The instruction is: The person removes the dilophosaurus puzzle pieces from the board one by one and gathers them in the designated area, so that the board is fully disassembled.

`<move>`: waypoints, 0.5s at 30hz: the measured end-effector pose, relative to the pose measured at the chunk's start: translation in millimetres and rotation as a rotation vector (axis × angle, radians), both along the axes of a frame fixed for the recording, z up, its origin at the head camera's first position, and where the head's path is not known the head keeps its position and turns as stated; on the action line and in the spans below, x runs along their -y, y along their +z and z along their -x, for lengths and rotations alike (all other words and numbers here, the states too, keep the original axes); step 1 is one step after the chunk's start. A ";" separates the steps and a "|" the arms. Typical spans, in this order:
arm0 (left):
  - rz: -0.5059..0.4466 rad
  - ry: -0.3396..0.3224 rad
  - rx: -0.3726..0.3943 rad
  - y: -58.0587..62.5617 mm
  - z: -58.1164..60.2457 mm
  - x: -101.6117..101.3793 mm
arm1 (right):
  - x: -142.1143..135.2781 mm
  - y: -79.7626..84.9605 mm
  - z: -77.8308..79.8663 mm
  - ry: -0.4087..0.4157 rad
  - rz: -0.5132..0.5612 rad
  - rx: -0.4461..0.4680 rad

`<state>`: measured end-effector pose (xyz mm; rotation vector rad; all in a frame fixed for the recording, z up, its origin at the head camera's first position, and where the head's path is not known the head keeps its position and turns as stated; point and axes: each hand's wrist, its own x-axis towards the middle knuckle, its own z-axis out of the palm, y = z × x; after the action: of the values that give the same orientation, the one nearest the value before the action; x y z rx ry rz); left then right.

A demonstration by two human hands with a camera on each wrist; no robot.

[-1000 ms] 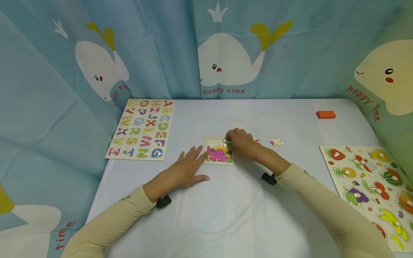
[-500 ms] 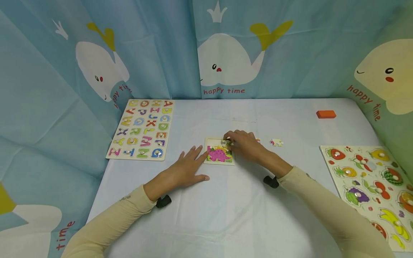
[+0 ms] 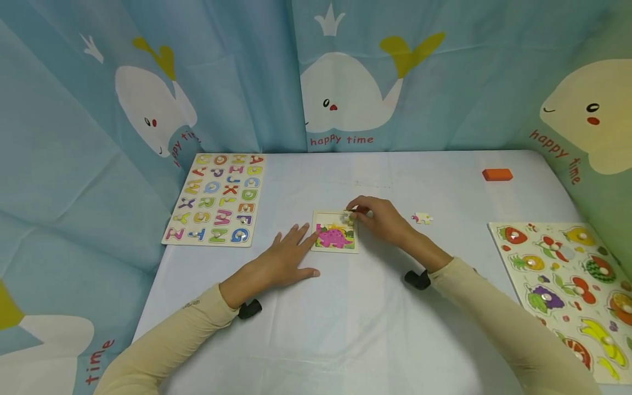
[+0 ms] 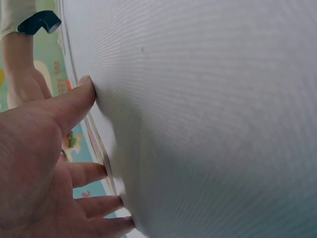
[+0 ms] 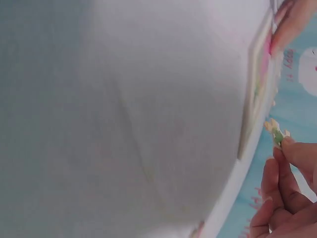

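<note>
A small square jigsaw puzzle [image 3: 334,238] with a pink dinosaur lies mid-table in a pale wooden frame. Its upper part shows bare board. My left hand [image 3: 282,262] lies spread on the table, index fingertip at the frame's left side; in the left wrist view its fingers [image 4: 101,206] are extended. Between thumb and fingers my right hand [image 3: 382,220] pinches a green and cream jigsaw piece [image 5: 277,133], tilted over the frame's upper right corner. In the right wrist view that piece is held above the frame [image 5: 255,84]. A loose jigsaw piece [image 3: 422,218] lies to the right.
An alphabet peg board [image 3: 215,200] lies at the back left. On the right lies a fruit peg board [image 3: 558,280], with an orange block [image 3: 497,175] behind it. A blue whale-print curtain [image 3: 276,99] hangs along the table's far edge.
My right hand has shifted slightly and its fingers now show more of the tilted piece. It now covers the loose piece that peeked out beside it. The left hand stays put.
</note>
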<state>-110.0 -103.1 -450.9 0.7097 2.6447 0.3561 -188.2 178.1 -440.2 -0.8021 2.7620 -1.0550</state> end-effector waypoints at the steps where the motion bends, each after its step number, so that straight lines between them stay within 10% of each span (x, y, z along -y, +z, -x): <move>1: 0.001 0.001 0.001 0.0 -0.1 -0.1 | -2.4 1.7 0.5 -0.015 0.005 0.004; 15: -0.013 0.008 0.009 4.0 -2.1 -0.9 | -87.2 37.4 4.9 -0.165 -0.115 0.050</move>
<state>-107.9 -102.1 -446.9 0.7006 2.6396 0.3783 -193.1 265.3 -402.8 -0.5337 2.8550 -0.9153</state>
